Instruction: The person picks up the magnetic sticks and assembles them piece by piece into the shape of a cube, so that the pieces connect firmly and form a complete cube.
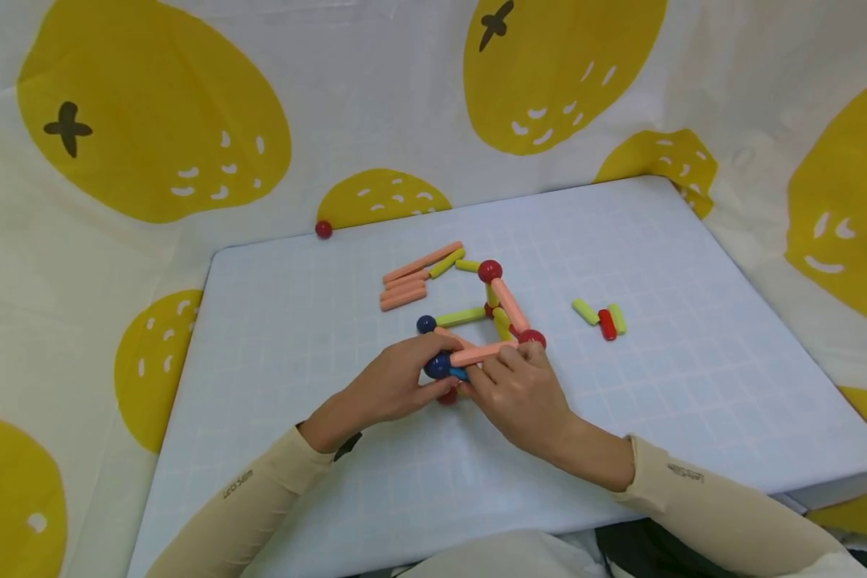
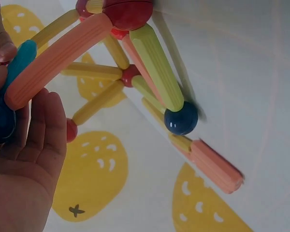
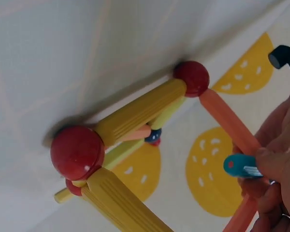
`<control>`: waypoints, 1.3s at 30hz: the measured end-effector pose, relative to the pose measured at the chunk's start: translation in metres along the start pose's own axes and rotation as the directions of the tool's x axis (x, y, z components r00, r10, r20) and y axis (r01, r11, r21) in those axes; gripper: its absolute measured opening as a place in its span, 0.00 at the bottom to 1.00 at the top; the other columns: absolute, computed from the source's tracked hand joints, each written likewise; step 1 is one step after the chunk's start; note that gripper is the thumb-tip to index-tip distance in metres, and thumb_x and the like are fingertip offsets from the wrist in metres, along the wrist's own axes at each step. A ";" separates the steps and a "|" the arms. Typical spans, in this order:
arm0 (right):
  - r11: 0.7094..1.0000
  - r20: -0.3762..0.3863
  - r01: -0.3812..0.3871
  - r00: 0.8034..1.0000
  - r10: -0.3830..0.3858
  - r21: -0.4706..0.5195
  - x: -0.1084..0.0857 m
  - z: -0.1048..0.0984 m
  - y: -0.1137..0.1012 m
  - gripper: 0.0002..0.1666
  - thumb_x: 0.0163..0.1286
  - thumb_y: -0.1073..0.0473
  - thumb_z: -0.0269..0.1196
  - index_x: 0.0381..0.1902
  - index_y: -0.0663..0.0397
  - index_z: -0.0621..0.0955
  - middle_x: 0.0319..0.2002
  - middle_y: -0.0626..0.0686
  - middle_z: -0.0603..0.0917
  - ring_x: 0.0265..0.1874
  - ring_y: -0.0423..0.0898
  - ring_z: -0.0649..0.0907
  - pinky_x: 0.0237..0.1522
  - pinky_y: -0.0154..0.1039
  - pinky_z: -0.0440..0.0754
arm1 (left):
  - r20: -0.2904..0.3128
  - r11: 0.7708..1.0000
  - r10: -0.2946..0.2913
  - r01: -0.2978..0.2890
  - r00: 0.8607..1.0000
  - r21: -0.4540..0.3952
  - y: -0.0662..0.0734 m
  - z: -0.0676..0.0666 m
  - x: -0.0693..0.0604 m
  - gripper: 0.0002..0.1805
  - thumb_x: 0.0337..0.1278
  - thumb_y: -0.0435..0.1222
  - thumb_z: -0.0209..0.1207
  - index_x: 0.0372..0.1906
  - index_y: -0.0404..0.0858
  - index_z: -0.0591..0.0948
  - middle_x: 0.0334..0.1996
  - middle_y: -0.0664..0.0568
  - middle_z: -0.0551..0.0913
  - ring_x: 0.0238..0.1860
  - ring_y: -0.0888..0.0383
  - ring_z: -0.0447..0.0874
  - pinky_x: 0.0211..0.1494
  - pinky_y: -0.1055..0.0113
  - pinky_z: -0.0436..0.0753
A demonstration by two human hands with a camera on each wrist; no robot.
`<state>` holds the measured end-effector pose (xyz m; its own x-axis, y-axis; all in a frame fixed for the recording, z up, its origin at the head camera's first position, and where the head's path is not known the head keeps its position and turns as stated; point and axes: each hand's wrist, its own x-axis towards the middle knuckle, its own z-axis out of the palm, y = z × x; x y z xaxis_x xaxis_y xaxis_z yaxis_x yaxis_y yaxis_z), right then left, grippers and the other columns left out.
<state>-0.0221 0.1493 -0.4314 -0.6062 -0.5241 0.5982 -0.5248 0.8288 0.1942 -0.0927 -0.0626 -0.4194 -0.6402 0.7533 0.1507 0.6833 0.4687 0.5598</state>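
Observation:
A frame of coloured rods and balls stands on the table, with a red ball (image 1: 490,271) at its far corner. Around a dark blue ball (image 1: 437,366) at the near left corner curls my left hand (image 1: 397,379); in the left wrist view its fingers lie behind that blue ball (image 2: 1,121) and an orange rod (image 2: 60,60). My right hand (image 1: 523,393) pinches a short blue rod (image 3: 241,165) beside the ball, its knuckles against an orange rod (image 1: 482,354). Fingers partly hide the joint between blue rod and ball. Below the hands shows a red ball (image 1: 447,396).
Loose orange rods (image 1: 403,298) and a yellow rod (image 1: 447,263) lie behind the frame on the left. Two green rods (image 1: 585,312) and a red rod (image 1: 607,324) lie to the right. A single red ball (image 1: 323,229) sits at the far table edge.

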 end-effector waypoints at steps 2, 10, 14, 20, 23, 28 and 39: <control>1.000 -0.019 -0.015 1.000 0.015 0.025 -0.001 -0.006 0.004 0.26 0.54 0.42 0.79 0.43 0.53 0.89 0.30 0.52 0.89 0.32 0.50 0.80 0.37 0.47 0.68 | -0.014 1.000 0.013 -0.013 1.000 -0.003 -0.001 0.001 -0.001 0.27 0.58 0.38 0.72 0.62 0.47 0.77 0.55 0.59 0.83 0.56 0.62 0.82 0.63 0.63 0.83; 0.937 0.007 -0.304 0.952 0.307 0.170 0.020 -0.037 0.060 0.17 0.60 0.49 0.75 0.39 0.56 0.90 0.23 0.54 0.85 0.25 0.52 0.77 0.38 0.51 0.68 | -0.027 0.999 0.023 -0.022 0.999 0.034 -0.002 0.002 -0.001 0.26 0.58 0.40 0.72 0.61 0.46 0.78 0.54 0.58 0.83 0.53 0.63 0.81 0.60 0.66 0.84; 0.849 0.185 -0.497 0.865 0.467 0.177 0.032 -0.016 0.101 0.14 0.66 0.51 0.70 0.42 0.55 0.89 0.26 0.54 0.85 0.27 0.53 0.78 0.40 0.52 0.71 | -0.024 0.999 0.005 -0.004 1.000 0.047 -0.001 0.005 -0.001 0.25 0.59 0.40 0.72 0.60 0.47 0.78 0.53 0.59 0.83 0.52 0.64 0.81 0.59 0.68 0.84; 0.777 0.667 -0.614 0.637 0.386 0.137 0.039 0.043 0.141 0.25 0.72 0.49 0.64 0.60 0.58 0.82 0.48 0.61 0.86 0.45 0.57 0.83 0.50 0.56 0.81 | -0.026 0.999 0.001 0.001 1.000 0.054 -0.001 0.005 -0.003 0.25 0.58 0.41 0.72 0.60 0.48 0.79 0.53 0.59 0.84 0.52 0.64 0.82 0.59 0.68 0.84; 0.743 0.821 -0.651 0.503 0.270 0.154 0.033 0.064 0.146 0.29 0.71 0.50 0.64 0.65 0.59 0.78 0.53 0.61 0.84 0.48 0.56 0.82 0.51 0.54 0.84 | -0.039 0.997 0.002 0.000 0.999 0.071 0.000 0.008 -0.003 0.25 0.56 0.41 0.74 0.59 0.48 0.80 0.52 0.60 0.85 0.50 0.65 0.82 0.56 0.69 0.85; 0.709 0.936 -0.668 0.351 0.032 0.226 0.010 0.064 0.148 0.30 0.67 0.53 0.68 0.64 0.55 0.75 0.51 0.57 0.84 0.46 0.52 0.81 0.48 0.49 0.84 | -0.039 0.997 -0.012 0.015 0.999 0.073 0.004 0.010 -0.005 0.26 0.56 0.40 0.73 0.60 0.47 0.80 0.50 0.57 0.85 0.44 0.65 0.81 0.48 0.72 0.85; 0.626 0.852 -0.644 0.519 -0.065 0.440 -0.017 0.046 0.110 0.28 0.64 0.46 0.74 0.60 0.39 0.77 0.26 0.45 0.77 0.30 0.43 0.78 0.33 0.37 0.75 | -0.093 0.996 -0.027 0.035 0.995 0.087 -0.004 -0.006 -0.005 0.21 0.60 0.40 0.71 0.58 0.43 0.82 0.45 0.55 0.85 0.39 0.63 0.80 0.45 0.72 0.85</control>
<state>-0.0974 0.2403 -0.4562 -0.7899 -0.4928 -0.3648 -0.2007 0.7700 -0.6056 -0.0946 -0.0715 -0.4174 -0.6881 0.6945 0.2103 0.6884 0.5332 0.4918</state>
